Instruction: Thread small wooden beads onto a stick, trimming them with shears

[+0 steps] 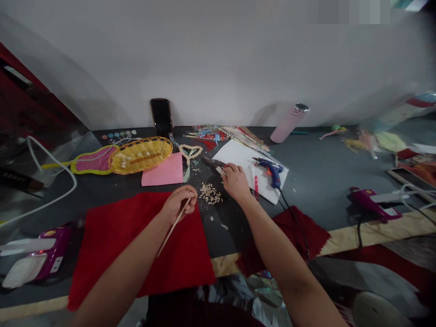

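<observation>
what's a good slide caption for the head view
Left hand holding a thin stick, right hand on the pliers, small pale pieces heaped between.

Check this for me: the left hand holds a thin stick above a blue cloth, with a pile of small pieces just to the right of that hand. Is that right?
Not quite: the cloth is red, not blue, as the head view shows. The left hand does hold a thin stick above it, with the pile of small pieces just to its right.

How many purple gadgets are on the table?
2: one purple gadget left of the big red cloth, another purple gadget on the right, near the table's front edge.
</observation>
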The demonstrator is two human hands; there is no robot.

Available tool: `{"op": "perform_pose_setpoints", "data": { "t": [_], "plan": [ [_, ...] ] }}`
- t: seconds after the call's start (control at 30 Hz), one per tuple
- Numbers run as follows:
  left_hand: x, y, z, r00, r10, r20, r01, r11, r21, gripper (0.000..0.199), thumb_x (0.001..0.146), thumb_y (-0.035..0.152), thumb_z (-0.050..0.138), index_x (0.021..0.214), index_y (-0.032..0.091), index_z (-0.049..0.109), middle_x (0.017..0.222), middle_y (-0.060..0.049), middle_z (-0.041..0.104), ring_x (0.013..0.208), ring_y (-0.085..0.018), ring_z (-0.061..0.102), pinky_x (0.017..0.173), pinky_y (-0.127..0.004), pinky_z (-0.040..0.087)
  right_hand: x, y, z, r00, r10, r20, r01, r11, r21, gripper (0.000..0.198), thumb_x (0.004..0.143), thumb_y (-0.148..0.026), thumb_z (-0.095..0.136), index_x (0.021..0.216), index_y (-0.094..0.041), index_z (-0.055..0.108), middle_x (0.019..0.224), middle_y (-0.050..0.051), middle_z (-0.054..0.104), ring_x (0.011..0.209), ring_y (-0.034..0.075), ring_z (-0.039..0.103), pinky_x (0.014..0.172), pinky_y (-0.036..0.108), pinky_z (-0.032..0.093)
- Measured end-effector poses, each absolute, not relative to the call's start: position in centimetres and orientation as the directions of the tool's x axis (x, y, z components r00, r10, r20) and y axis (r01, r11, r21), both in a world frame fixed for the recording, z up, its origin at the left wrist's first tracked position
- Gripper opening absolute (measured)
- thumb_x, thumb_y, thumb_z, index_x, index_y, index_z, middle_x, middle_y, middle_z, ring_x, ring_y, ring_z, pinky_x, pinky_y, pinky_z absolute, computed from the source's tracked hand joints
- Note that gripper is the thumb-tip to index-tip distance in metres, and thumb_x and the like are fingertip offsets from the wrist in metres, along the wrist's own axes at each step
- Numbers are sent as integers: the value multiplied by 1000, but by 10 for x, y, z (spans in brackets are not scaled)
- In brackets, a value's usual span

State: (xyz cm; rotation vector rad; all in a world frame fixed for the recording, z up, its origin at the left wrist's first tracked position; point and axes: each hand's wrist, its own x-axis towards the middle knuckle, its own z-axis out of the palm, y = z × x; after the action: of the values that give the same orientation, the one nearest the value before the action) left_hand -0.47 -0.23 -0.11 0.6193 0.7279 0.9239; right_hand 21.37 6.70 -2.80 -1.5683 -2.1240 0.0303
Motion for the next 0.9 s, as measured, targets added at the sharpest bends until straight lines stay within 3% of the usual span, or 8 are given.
{"op": "perform_pose_setpoints", "data": {
  "t": [0.13, 0.2, 0.3, 0.4, 0.53, 0.67, 0.8, 0.9],
  "plan": [
    [-4, -1, -1, 369, 890, -267, -519, 436, 735, 2, 68, 12, 55, 67, 13, 56, 52, 1, 52, 36, -3, 37, 37, -15, 26, 216, 65, -21, -100, 877, 469, 793, 355, -495, 17, 86, -24, 43, 95, -15, 54, 113, 14, 54, 111, 23, 45, 93, 40, 35],
    [-3, 1, 1, 355, 898, -260, -542, 424, 725, 1, 67, 11, 56, 68, 12, 56, 52, 1, 52, 36, -2, 36, 37, -14, 25, 216, 61, -12, 9, 891, 455, 670, 332, -664, 21, 87, -31, 42, 98, -16, 52, 115, 14, 52, 100, 21, 52, 83, 36, 42],
    [-3, 3, 4, 339, 904, -260, -571, 417, 707, 5, 67, 10, 57, 71, 13, 56, 53, 2, 51, 37, -1, 35, 36, -13, 25, 215, 53, 0, 51, 968, 244, 412, 202, -889, 33, 83, -43, 47, 105, -18, 49, 95, 7, 60, 66, 13, 54, 56, 26, 44],
    [-5, 5, 4, 318, 909, -271, -590, 413, 694, 9, 68, 9, 58, 75, 13, 56, 54, 2, 53, 37, -1, 35, 36, -12, 26, 214, 46, 6, -68, 996, 62, 276, 78, -958, 31, 74, -39, 57, 97, -19, 51, 72, -2, 58, 51, 9, 47, 47, 22, 37],
    [-10, 8, -1, 297, 914, -276, -632, 405, 660, 11, 70, 10, 59, 80, 13, 55, 64, -2, 60, 42, -2, 41, 40, -12, 31, 214, 39, 7, -213, 977, 2, 283, 64, -957, 27, 71, -26, 53, 98, -20, 52, 73, -2, 60, 57, 11, 50, 48, 21, 37],
    [-13, 10, -3, 271, 928, -257, -677, 373, 635, 14, 71, 10, 61, 82, 14, 54, 72, -4, 65, 44, -2, 43, 40, -12, 30, 211, 33, 8, -332, 940, 74, 375, 203, -905, 24, 71, -18, 47, 95, -20, 51, 80, 0, 61, 68, 14, 55, 58, 25, 42],
    [-16, 12, -2, 220, 952, -215, -709, 307, 635, 13, 73, 11, 61, 83, 15, 54, 74, -3, 65, 44, -1, 41, 41, -12, 30, 207, 29, 10, -433, 864, 256, 480, 461, -746, 28, 71, -10, 42, 94, -20, 53, 108, 7, 55, 109, 20, 48, 83, 32, 43],
    [-19, 13, 1, 181, 963, -200, -726, 268, 633, 13, 73, 11, 61, 83, 15, 55, 76, -3, 65, 44, -1, 39, 42, -13, 31, 205, 27, 9, -520, 801, 297, 581, 587, -564, 36, 68, -6, 42, 100, -18, 52, 132, 11, 36, 121, 21, 38, 92, 35, 40]
  ]
}}
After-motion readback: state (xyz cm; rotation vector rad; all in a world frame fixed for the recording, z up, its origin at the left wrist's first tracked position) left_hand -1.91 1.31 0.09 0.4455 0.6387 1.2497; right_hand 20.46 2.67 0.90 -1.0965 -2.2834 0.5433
